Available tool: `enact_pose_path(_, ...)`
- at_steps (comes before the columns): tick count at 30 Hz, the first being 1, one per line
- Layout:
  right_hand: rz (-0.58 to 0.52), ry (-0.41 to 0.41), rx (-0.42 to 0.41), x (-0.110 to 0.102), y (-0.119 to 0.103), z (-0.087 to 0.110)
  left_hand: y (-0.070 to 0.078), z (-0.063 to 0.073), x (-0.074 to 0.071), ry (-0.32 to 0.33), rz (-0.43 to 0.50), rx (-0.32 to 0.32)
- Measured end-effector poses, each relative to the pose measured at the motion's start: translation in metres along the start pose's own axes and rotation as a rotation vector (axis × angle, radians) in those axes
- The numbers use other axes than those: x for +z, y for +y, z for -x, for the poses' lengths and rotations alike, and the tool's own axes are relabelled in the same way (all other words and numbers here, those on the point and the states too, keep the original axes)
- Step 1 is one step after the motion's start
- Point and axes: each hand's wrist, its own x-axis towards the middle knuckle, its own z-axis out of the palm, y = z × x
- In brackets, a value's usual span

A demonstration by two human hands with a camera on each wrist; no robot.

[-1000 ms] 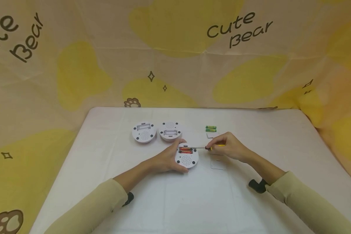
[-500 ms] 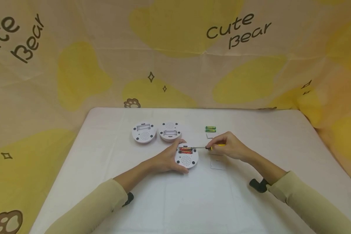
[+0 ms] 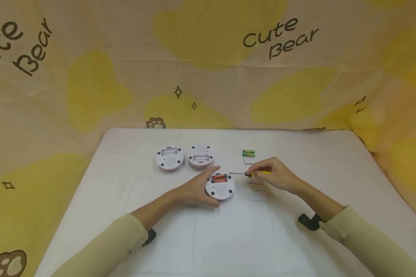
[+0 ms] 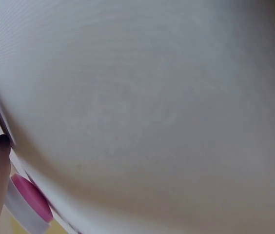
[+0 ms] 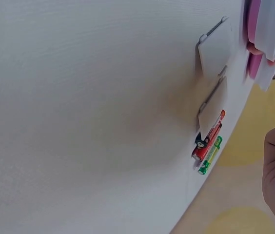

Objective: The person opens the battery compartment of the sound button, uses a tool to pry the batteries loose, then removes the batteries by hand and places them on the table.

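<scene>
My left hand [image 3: 194, 191] grips a round white device [image 3: 222, 191] from its left side, thumb at the near edge and fingers at the far edge. Its underside faces up, with speaker holes and two red batteries [image 3: 218, 178] in the uncovered battery compartment. My right hand [image 3: 279, 177] pinches a screwdriver [image 3: 238, 173] by its yellow handle. The screwdriver's tip points left, at the device's upper right edge; whether it touches cannot be seen. In the left wrist view, pink and white device sides [image 4: 31, 197] show beside part of my hand.
Two similar devices [image 3: 170, 157] [image 3: 200, 156], upside down with bare compartments, stand behind my left hand. White battery covers [image 3: 257, 195] lie right of the held device. Green batteries [image 3: 248, 153] lie farther back. The right wrist view also shows red batteries [image 5: 208, 141] beside the covers [image 5: 216, 48].
The screwdriver has drawn back slightly right from the compartment's end. The held device has turned a little and shifted slightly left, with my left hand still around it.
</scene>
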Motion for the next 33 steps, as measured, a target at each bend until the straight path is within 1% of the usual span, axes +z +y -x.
enact_pose_path(4, -0.001, -0.001, 0.002, 0.0, 0.001, 0.002, 0.001, 0.002, -0.002, -0.001, -0.007, 0.028)
enact_pose_path(10, -0.007, -0.013, 0.001, 0.001, 0.0, 0.004, -0.001, 0.006, -0.006, -0.011, -0.007, 0.032)
enact_pose_path(14, -0.001, -0.016, -0.005, 0.0, -0.001, 0.006, -0.002, 0.01, -0.009, 0.002, -0.01, 0.051)
enact_pose_path(17, 0.002, -0.015, -0.014, 0.0, -0.001, 0.007, -0.003, 0.012, -0.012, 0.008, 0.019, 0.073)
enact_pose_path(21, 0.004, -0.007, -0.022, 0.0, 0.0, 0.008, -0.001, 0.015, -0.017, -0.007, 0.085, 0.083)
enact_pose_path(22, 0.004, -0.005, -0.023, 0.0, 0.0, 0.008, -0.001, 0.015, -0.017, -0.011, 0.088, 0.087)
enact_pose_path(24, 0.007, -0.001, -0.027, 0.0, 0.0, 0.008, -0.001, 0.015, -0.019, -0.009, 0.082, 0.1)
enact_pose_path(27, 0.007, -0.001, -0.018, 0.0, -0.001, 0.008, -0.002, 0.014, -0.02, 0.007, 0.03, 0.12)
enact_pose_path(31, 0.004, -0.009, -0.004, 0.001, -0.001, 0.009, -0.003, 0.013, -0.02, 0.031, -0.035, 0.123)
enact_pose_path(33, 0.005, -0.009, -0.004, 0.001, -0.001, 0.009, -0.003, 0.012, -0.02, 0.037, -0.038, 0.118)
